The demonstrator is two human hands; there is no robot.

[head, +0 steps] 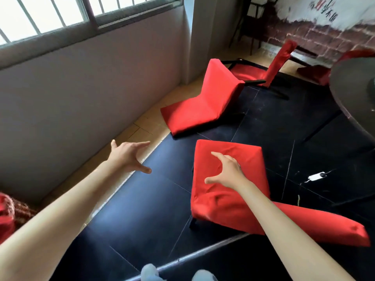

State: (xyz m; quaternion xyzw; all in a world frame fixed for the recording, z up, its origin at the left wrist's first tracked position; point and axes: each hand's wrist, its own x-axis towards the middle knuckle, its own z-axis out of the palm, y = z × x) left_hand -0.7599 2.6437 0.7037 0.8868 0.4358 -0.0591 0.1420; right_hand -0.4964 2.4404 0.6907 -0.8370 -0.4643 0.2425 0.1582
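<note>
A chair in a red cover (243, 165) lies tipped over on the black floor just in front of me, its seat facing up at me and its back stretching to the lower right. My right hand (225, 171) is spread over the red seat with fingers apart and lightly curved; whether it touches the cloth is unclear. My left hand (129, 155) hovers to the left of the chair above the floor's edge, fingers spread, holding nothing.
A second red-covered chair (205, 102) lies on its side near the wall, and a third (269, 67) stands behind it. A dark round table (353, 94) fills the right edge. A small white device (316, 176) lies on the black tiles. Grey wall and window at left.
</note>
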